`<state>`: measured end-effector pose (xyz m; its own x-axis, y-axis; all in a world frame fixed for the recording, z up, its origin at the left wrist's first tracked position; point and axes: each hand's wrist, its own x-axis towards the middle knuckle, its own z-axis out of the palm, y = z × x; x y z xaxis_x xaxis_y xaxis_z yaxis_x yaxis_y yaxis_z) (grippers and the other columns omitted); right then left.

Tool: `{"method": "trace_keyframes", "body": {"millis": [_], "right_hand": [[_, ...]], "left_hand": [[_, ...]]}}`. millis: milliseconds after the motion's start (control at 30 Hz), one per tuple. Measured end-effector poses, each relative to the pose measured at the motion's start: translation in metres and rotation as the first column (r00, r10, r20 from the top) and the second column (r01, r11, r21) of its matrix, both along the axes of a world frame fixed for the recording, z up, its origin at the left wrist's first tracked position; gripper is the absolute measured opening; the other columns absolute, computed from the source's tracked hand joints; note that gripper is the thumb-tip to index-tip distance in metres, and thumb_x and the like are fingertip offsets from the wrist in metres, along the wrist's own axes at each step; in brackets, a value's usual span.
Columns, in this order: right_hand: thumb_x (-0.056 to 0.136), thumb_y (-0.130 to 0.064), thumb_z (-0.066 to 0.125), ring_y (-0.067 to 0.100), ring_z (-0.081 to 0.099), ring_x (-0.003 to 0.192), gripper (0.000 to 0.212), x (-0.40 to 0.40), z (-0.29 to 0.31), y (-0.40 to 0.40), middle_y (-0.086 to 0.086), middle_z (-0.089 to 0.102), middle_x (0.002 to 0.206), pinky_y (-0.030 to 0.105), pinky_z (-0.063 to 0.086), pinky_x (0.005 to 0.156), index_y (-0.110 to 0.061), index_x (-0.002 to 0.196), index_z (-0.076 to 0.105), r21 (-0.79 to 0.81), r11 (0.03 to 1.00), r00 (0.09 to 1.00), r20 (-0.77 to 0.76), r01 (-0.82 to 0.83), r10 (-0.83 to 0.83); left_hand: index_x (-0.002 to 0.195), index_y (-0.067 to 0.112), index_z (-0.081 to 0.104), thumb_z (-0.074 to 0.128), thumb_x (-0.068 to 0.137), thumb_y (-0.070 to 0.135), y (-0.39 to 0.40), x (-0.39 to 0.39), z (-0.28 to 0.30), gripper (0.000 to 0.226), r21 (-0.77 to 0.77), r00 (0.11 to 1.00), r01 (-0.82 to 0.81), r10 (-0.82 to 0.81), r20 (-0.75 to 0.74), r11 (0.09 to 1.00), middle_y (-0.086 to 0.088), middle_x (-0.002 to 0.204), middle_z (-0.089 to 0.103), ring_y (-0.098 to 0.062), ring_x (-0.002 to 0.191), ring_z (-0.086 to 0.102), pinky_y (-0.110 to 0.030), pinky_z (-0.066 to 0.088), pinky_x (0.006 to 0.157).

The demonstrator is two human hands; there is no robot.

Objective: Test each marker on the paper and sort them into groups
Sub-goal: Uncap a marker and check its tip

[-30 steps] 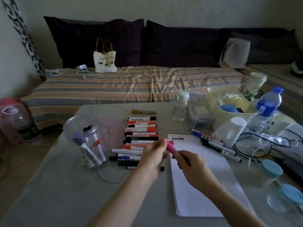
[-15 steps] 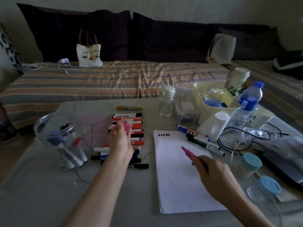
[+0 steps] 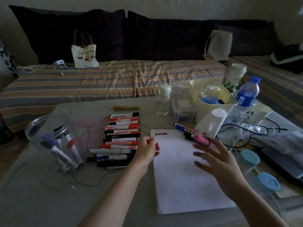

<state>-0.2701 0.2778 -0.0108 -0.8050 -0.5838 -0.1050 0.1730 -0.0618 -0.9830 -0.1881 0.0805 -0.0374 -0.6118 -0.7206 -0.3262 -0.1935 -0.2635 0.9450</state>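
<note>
A white paper stack lies on the table with small test marks at its top left. A row of red, black and blue markers lies left of it. A few more markers lie at its top right corner. The pink marker lies beside that group. My right hand has its fingers spread, and the fingertips touch the pink marker. My left hand is curled at the paper's left edge, with a bit of the pink cap showing between its fingers.
A clear jar with several markers lies tilted at the left. A yellow marker lies behind the row. Bottles, a cream bin, cups, cables and blue-lidded jars crowd the right side. Thin wires cross the table.
My right hand carried the pink marker from over the paper to the group at the top right and spread its fingers. My left hand moved from the marker row to the paper's edge.
</note>
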Motion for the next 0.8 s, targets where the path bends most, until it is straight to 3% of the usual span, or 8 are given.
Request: {"method": "trace_keyframes", "body": {"millis": [133, 200, 267, 333, 433, 533, 633, 800], "right_hand": [[0.090, -0.017, 0.064, 0.011, 0.072, 0.073, 0.021, -0.006, -0.020, -0.005, 0.003, 0.074, 0.089, 0.030, 0.060, 0.067, -0.027, 0.107, 0.056, 0.361, 0.930, 0.927, -0.368, 0.068, 0.075], [0.095, -0.018, 0.058, 0.009, 0.069, 0.062, 0.017, -0.017, -0.034, 0.002, -0.004, 0.070, 0.082, 0.032, 0.059, 0.059, -0.033, 0.101, 0.052, 0.472, 0.852, 0.770, -0.622, 0.224, 0.142], [0.095, -0.013, 0.057, 0.009, 0.060, 0.050, 0.021, -0.027, -0.048, 0.012, -0.008, 0.062, 0.066, 0.036, 0.053, 0.047, -0.033, 0.098, 0.050, 0.503, 0.781, 0.610, -0.765, 0.370, 0.204], [0.095, -0.014, 0.056, 0.006, 0.047, 0.042, 0.017, -0.028, -0.055, 0.019, -0.011, 0.049, 0.056, 0.031, 0.041, 0.039, -0.029, 0.093, 0.050, 0.503, 0.760, 0.558, -0.799, 0.411, 0.227], [0.094, -0.029, 0.055, 0.005, 0.042, 0.047, 0.006, -0.029, -0.060, 0.019, -0.012, 0.048, 0.065, 0.030, 0.039, 0.041, -0.029, 0.092, 0.049, 0.484, 0.762, 0.502, -0.830, 0.431, 0.244], [0.090, -0.029, 0.062, 0.012, 0.047, 0.055, 0.013, -0.037, -0.065, 0.014, -0.008, 0.055, 0.076, 0.031, 0.039, 0.045, -0.027, 0.094, 0.050, 0.469, 0.749, 0.498, -0.840, 0.468, 0.216], [0.078, -0.023, 0.078, 0.015, 0.049, 0.055, 0.034, -0.045, -0.069, 0.010, -0.008, 0.053, 0.080, 0.027, 0.035, 0.047, -0.023, 0.098, 0.051, 0.510, 0.730, 0.541, -0.809, 0.455, 0.228], [0.062, -0.025, 0.090, 0.020, 0.049, 0.062, 0.055, -0.048, -0.071, 0.006, -0.008, 0.052, 0.075, 0.032, 0.037, 0.053, -0.024, 0.099, 0.049, 0.558, 0.694, 0.573, -0.780, 0.455, 0.252]], "left_hand": [[0.106, 0.009, 0.052, 0.043, 0.099, 0.036, -0.005, -0.014, -0.010, 0.029, -0.213, 0.991, 0.112, -0.093, 0.096, 0.971, -0.003, 0.078, 0.051, -0.018, 0.075, 0.053, -0.033, 0.047, 0.073], [0.102, 0.013, 0.051, 0.050, 0.095, 0.041, -0.012, -0.022, -0.012, 0.029, -0.431, 0.969, 0.200, -0.113, 0.218, 0.880, 0.002, 0.081, 0.052, -0.015, 0.075, 0.053, -0.026, 0.042, 0.064], [0.099, 0.013, 0.050, 0.058, 0.093, 0.028, -0.024, -0.030, -0.012, 0.017, -0.596, 0.951, 0.245, -0.071, 0.300, 0.764, 0.001, 0.084, 0.052, -0.012, 0.073, 0.051, -0.021, 0.038, 0.059], [0.094, 0.012, 0.049, 0.058, 0.092, 0.013, -0.040, -0.039, -0.015, 0.010, -0.717, 0.932, 0.296, -0.027, 0.361, 0.631, -0.002, 0.090, 0.053, -0.016, 0.079, 0.053, -0.021, 0.042, 0.063], [0.096, 0.013, 0.045, 0.057, 0.092, 0.008, -0.061, -0.052, -0.019, 0.014, -0.746, 0.875, 0.446, -0.066, 0.479, 0.495, -0.001, 0.098, 0.050, -0.014, 0.085, 0.051, -0.016, 0.038, 0.065], [0.100, 0.015, 0.044, 0.057, 0.091, 0.008, -0.072, -0.063, -0.019, 0.017, -0.685, 0.807, 0.562, -0.126, 0.577, 0.464, -0.001, 0.103, 0.049, -0.013, 0.089, 0.050, -0.018, 0.036, 0.068], [0.105, 0.012, 0.048, 0.056, 0.090, 0.005, -0.076, -0.072, -0.023, 0.019, -0.621, 0.746, 0.642, -0.183, 0.640, 0.450, -0.002, 0.100, 0.049, -0.017, 0.089, 0.051, -0.023, 0.039, 0.069], [0.104, 0.014, 0.049, 0.062, 0.091, 0.015, -0.081, -0.081, -0.027, 0.018, -0.638, 0.770, 0.623, -0.212, 0.602, 0.453, 0.007, 0.084, 0.045, -0.007, 0.072, 0.046, -0.016, 0.033, 0.056]]}}
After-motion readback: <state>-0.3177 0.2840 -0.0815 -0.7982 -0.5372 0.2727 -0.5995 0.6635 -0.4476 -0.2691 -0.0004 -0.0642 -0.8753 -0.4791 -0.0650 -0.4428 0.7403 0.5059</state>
